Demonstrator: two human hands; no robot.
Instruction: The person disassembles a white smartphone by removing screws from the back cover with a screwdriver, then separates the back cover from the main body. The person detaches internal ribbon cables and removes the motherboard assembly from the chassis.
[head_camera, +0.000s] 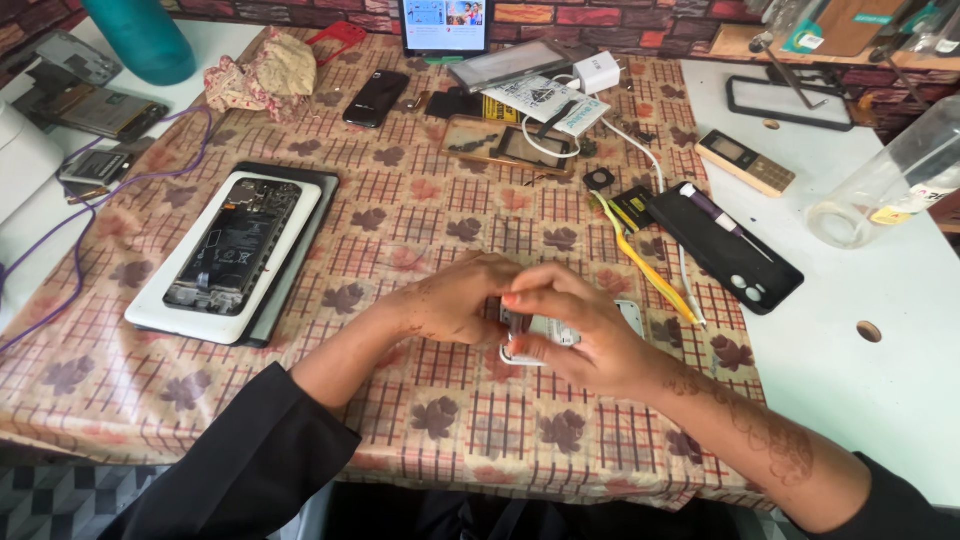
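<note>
Opened phone (232, 247) on a white pad at left of the frame, then, low centre on the checked tablecloth (420, 200), left hand (455, 300) and right hand (575, 335) meeting, fingers of both curled tight around a small white device (545, 335), black phone cover (725, 245) to the right.

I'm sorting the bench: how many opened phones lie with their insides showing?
1: the opened phone on the white pad, left of both hands. The small device in the hands is mostly hidden.

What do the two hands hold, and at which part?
Both hands, left and right, hold a small pale device; the fingers pinch its left end. What exactly it is cannot be told.
</note>
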